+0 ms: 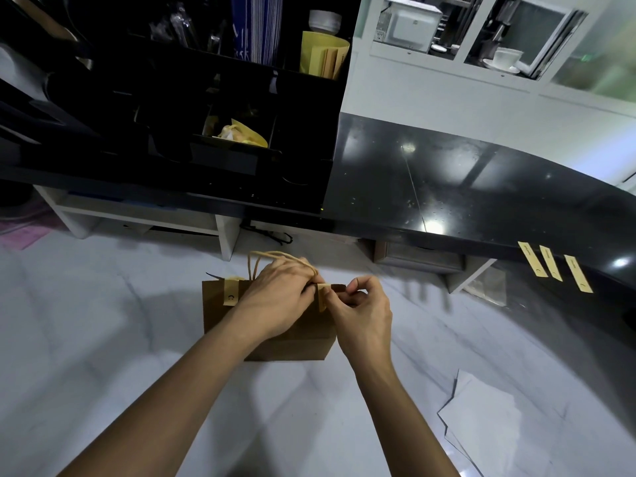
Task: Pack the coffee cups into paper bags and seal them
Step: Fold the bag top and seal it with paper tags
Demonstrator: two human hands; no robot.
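Observation:
A brown paper bag [296, 339] with twine handles [261, 261] stands on the white marble counter [103, 339]. One tan sticker strip [230, 292] is folded over its top edge on the left. My left hand [278, 297] grips the bag's top edge near the handles. My right hand [361, 315] pinches a second tan sticker strip [322, 297] at the top edge on the right. The bag's contents are hidden; no coffee cup shows.
Three more tan sticker strips [550, 266] hang from the edge of the raised black counter [447, 187]. White backing papers [481, 418] lie at the lower right. A black shelf unit [206, 115] with yellow paper items stands behind the bag.

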